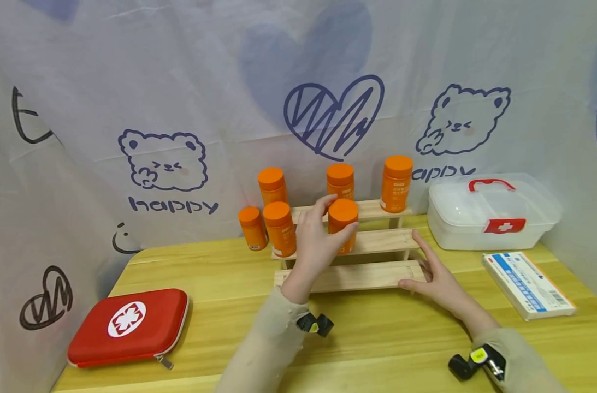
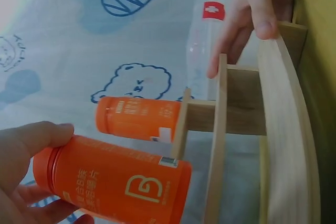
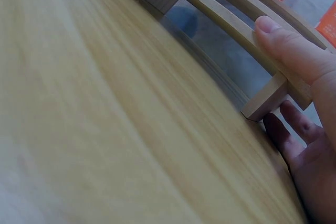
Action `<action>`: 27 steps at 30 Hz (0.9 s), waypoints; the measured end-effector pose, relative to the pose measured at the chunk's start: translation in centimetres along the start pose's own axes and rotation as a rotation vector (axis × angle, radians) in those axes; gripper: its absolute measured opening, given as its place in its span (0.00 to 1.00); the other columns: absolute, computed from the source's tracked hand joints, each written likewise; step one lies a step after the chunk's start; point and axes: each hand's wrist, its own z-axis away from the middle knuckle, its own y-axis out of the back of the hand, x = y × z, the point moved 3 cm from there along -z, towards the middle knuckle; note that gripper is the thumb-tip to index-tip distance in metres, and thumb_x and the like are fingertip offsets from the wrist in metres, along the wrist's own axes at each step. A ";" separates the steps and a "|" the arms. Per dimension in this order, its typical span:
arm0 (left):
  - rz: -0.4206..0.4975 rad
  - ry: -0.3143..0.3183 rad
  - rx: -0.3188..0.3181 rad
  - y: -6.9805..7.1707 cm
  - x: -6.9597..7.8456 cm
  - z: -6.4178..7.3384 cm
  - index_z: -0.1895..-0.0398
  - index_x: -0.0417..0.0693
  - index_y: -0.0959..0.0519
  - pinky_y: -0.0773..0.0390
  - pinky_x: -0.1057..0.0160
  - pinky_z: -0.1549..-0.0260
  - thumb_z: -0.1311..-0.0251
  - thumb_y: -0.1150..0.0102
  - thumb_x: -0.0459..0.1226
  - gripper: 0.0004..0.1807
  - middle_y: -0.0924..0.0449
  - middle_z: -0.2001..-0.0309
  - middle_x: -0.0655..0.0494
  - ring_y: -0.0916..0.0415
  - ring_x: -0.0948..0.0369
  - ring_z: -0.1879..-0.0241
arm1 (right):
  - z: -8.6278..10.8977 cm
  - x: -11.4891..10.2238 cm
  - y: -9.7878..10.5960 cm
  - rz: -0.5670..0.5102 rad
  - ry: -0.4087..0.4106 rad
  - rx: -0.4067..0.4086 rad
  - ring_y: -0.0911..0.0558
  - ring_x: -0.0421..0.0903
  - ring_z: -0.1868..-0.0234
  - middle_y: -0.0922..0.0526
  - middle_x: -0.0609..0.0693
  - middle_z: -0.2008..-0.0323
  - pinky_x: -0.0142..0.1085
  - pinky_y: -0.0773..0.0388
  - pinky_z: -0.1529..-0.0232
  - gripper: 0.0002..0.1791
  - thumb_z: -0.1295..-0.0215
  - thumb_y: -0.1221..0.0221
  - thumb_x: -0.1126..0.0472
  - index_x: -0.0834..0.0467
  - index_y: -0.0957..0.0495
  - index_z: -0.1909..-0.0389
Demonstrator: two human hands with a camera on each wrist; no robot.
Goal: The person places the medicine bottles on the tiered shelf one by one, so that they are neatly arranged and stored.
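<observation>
My left hand [image 1: 318,234] grips an orange pill bottle [image 1: 343,226] by its lid end, at the middle step of a three-step wooden rack [image 1: 362,277]. In the left wrist view, fingers and thumb wrap the lid of that bottle [image 2: 123,182], and its base overlaps the rack's steps. At the rack's right end, my right hand [image 1: 438,281] holds the frame, thumb on the lowest step and a finger reaching to the middle one. The right wrist view shows the thumb [image 3: 286,43] over the step and other fingers behind the end support.
Orange bottles stand on the top step, left [image 1: 273,188], centre [image 1: 340,177] and right [image 1: 396,185]; another bottle [image 1: 281,232] is on the middle step's left. A smaller bottle [image 1: 253,229] stands beside. Around lie a red case [image 1: 128,327], clear box [image 1: 490,213] and carton [image 1: 529,286].
</observation>
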 end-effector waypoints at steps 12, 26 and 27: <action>-0.034 0.069 0.040 -1.7 -1.1 -0.5 0.41 0.51 0.28 0.34 0.53 0.52 0.49 0.30 0.50 0.33 0.24 0.50 0.54 0.32 0.56 0.51 | 0.0 0.0 0.1 0.038 0.005 0.004 0.45 0.67 0.32 0.63 0.48 0.24 0.18 0.39 0.47 0.58 0.44 0.32 0.65 0.39 0.62 0.24; -0.115 0.014 -0.042 0.0 0.2 1.0 0.29 0.51 0.40 0.39 0.47 0.41 0.47 0.31 0.48 0.43 0.35 0.34 0.53 0.41 0.51 0.37 | 0.0 -0.2 0.2 0.049 -0.006 0.004 0.44 0.67 0.33 0.64 0.48 0.24 0.19 0.39 0.47 0.58 0.45 0.32 0.66 0.39 0.62 0.24; -0.110 -0.008 -0.047 0.5 0.6 1.2 0.30 0.51 0.38 0.39 0.47 0.40 0.46 0.32 0.47 0.41 0.34 0.35 0.53 0.40 0.50 0.37 | 0.0 -0.1 0.2 0.041 -0.005 0.003 0.43 0.68 0.33 0.63 0.49 0.24 0.20 0.38 0.47 0.58 0.45 0.32 0.66 0.39 0.62 0.24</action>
